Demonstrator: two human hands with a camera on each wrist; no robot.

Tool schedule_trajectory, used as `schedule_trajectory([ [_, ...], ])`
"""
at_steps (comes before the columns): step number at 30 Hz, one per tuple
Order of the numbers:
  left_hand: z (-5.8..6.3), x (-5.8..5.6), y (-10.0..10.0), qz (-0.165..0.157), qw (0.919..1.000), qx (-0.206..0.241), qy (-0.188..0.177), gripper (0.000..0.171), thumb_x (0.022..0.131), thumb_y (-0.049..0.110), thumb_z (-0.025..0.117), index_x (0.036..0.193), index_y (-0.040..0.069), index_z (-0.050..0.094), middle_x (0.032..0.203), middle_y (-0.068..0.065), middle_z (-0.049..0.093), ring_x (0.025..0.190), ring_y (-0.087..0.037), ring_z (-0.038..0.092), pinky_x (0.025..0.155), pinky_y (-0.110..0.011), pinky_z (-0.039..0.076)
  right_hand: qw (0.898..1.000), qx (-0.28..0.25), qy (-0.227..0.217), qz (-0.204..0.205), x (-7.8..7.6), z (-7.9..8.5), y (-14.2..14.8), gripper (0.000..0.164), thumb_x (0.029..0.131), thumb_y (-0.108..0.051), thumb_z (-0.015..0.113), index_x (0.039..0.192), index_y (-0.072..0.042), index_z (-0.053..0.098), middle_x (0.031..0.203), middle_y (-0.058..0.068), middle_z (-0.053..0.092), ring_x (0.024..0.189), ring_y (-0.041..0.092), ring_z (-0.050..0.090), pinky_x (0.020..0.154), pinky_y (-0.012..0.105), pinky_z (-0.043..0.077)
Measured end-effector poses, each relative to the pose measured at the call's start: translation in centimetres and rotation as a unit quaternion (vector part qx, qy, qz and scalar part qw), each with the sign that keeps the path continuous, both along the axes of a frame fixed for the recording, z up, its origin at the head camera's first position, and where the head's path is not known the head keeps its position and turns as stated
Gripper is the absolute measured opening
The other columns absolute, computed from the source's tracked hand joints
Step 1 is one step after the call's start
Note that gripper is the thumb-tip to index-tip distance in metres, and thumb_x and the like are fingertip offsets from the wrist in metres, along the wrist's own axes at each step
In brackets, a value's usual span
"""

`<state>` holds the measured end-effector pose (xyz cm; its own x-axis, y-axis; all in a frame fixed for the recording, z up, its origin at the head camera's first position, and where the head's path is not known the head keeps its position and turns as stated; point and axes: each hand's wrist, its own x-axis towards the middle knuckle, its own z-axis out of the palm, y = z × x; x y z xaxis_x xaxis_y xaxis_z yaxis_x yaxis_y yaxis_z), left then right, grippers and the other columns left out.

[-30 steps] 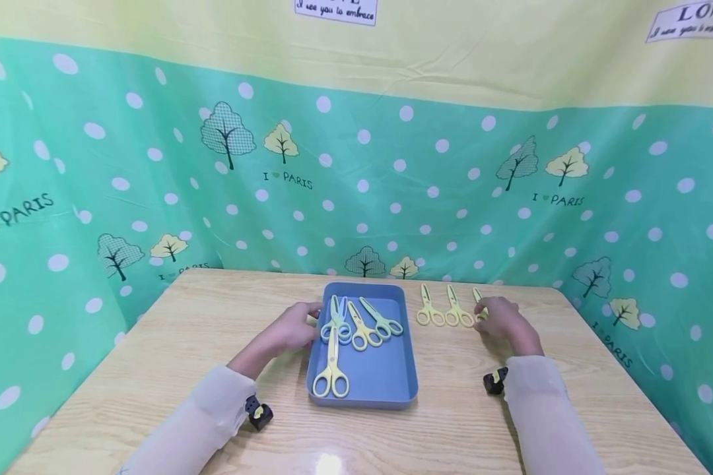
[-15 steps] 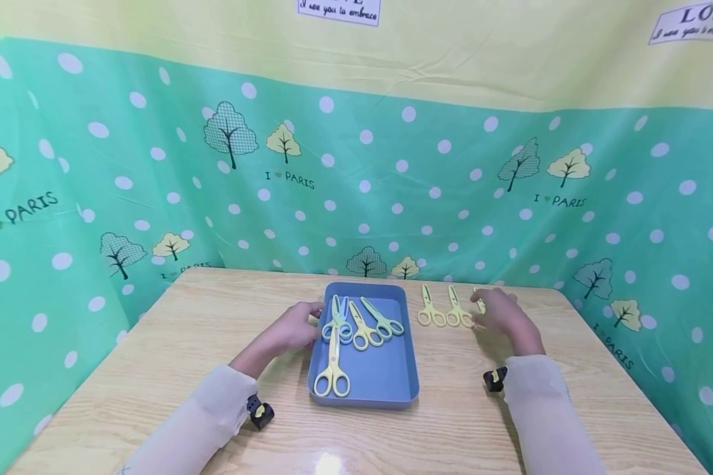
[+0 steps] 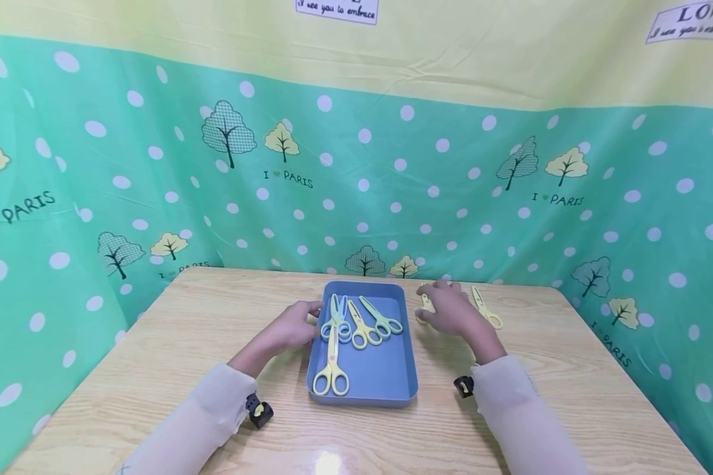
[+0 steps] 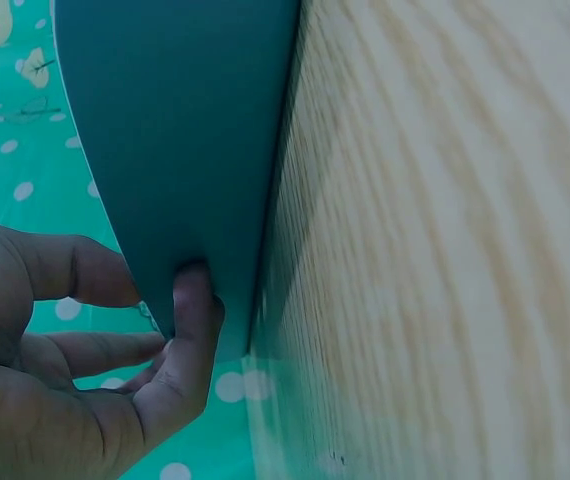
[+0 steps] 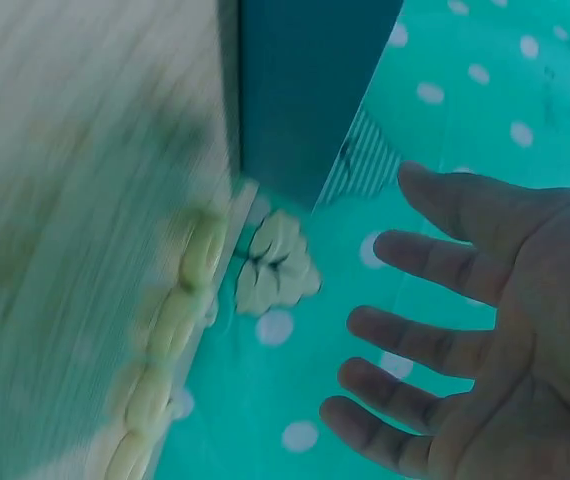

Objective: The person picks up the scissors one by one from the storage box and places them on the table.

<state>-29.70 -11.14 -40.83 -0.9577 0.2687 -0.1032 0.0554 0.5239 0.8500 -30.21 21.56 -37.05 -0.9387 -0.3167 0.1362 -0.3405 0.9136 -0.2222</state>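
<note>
A blue tray (image 3: 386, 376) lies on the table, with several scissors inside. My left hand (image 3: 297, 324) is at its left wall; in the left wrist view, fingers (image 4: 197, 310) pinch that wall near the rim. Inside are yellow scissors (image 3: 331, 377), more yellow scissors (image 3: 365, 335), green scissors (image 3: 386, 323) and an overlapping green and blue pair. To the tray's right, my right hand (image 3: 451, 313) hovers with spread fingers (image 5: 420, 345) over a row of yellow scissors. The left scissors (image 3: 425, 303) are partly covered, the middle ones hidden, and the right scissors (image 3: 487, 311) show.
The wooden table (image 3: 261, 429) ends at the back against a green and yellow printed curtain (image 3: 404, 178), which also hangs along both sides. In the right wrist view, the yellow scissor handles (image 5: 170, 322) line up beside the tray.
My right hand has moved left, from the rightmost yellow scissors to above the left and middle ones. The rightmost scissors are now uncovered and tilted. My left hand stays at the tray.
</note>
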Motion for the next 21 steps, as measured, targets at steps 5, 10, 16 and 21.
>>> schedule_trajectory([
  [5, 0.0, 0.0, 0.1, 0.001, 1.0, -0.002, 0.0, 0.067, 0.08, -0.006, 0.058, 0.143, -0.001, 0.037, 0.123, -0.02, 0.049, 0.076, -0.024, 0.059, 0.06, -0.034, 0.053, 1.0, 0.01, 0.006, 0.017, 1.1, 0.0, -2.9, 0.048, 0.087, -0.032, 0.066, 0.13, -0.013, 0.057, 0.13, 0.018, 0.049, 0.117, 0.042, 0.042, 0.093, 0.058, 0.039],
  [10, 0.1, 0.0, 0.0, 0.003, 1.0, -0.002, -0.003, 0.067, 0.08, -0.006, 0.058, 0.143, 0.0, 0.038, 0.123, -0.02, 0.049, 0.077, -0.024, 0.06, 0.059, -0.033, 0.053, 0.998, 0.03, 0.0, 0.054, 2.1, -0.3, -5.4, 0.053, 0.087, -0.038, 0.066, 0.134, -0.017, 0.054, 0.134, 0.013, 0.048, 0.119, 0.035, 0.041, 0.095, 0.052, 0.039],
  [16, 0.2, 0.1, 0.0, 0.003, 1.0, -0.003, -0.002, 0.068, 0.079, -0.006, 0.058, 0.143, 0.0, 0.038, 0.124, -0.021, 0.049, 0.076, -0.025, 0.06, 0.058, -0.033, 0.053, 0.993, 0.037, -0.018, 0.114, 3.3, -0.8, -7.2, 0.052, 0.087, -0.04, 0.065, 0.134, -0.019, 0.055, 0.139, 0.012, 0.045, 0.124, 0.036, 0.038, 0.098, 0.054, 0.037],
  [21, 0.1, 0.1, 0.0, 0.0, 1.0, -0.002, -0.003, 0.067, 0.08, -0.006, 0.058, 0.143, 0.0, 0.038, 0.123, -0.02, 0.049, 0.077, -0.025, 0.06, 0.058, -0.033, 0.053, 0.988, 0.063, -0.03, 0.136, 3.8, -1.4, -8.0, 0.049, 0.088, -0.04, 0.063, 0.132, -0.019, 0.056, 0.137, 0.008, 0.047, 0.13, 0.037, 0.032, 0.099, 0.059, 0.032],
])
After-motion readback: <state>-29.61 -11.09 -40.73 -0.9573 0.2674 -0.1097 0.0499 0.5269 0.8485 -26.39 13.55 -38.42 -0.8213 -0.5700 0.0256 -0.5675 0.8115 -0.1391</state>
